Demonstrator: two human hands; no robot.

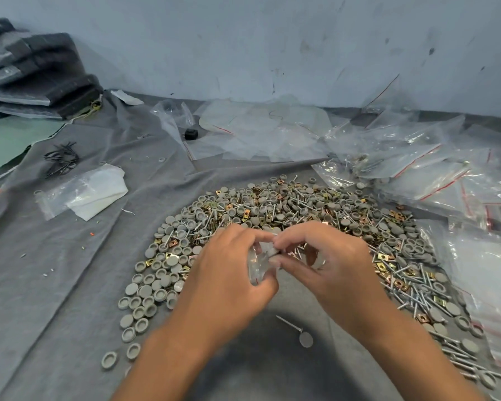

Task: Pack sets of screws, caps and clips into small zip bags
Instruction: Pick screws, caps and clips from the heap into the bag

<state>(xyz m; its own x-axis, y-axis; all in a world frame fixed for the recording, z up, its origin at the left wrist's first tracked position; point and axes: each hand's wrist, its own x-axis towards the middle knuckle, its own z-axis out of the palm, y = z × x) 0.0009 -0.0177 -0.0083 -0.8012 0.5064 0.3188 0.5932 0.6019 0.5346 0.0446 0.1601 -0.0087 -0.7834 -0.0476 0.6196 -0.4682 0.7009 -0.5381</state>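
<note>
Both hands meet over the middle of the heap, working a small zip bag [260, 263] between them. The left hand [229, 273] curls round the bag's body from the left and holds it, while the right hand [324, 261] pinches at the bag's top edge with thumb and forefinger. Judging by this pose, the step is either opening the mouth to feed parts in or pressing the zip closed; which of the two cannot be told, since the fingers cover the seal.

To do it well, the left hand should keep the bag upright so nothing spills back, and the right should run along the whole strip rather than pinch one spot. A screw point could pierce the thin film, so the contents are best settled low before sealing.

The bag is clear, crumpled and glossy, with something pale grey showing through it. Under the hands lies the mixed pile: grey round caps [145, 290] on the near left, brassy square clips [383, 257] scattered through, and long silver screws [417, 293] thickest on the near right. Filled bags with red zip lines [434, 180] are heaped at the far right, on the grey cloth [70, 285]
</note>
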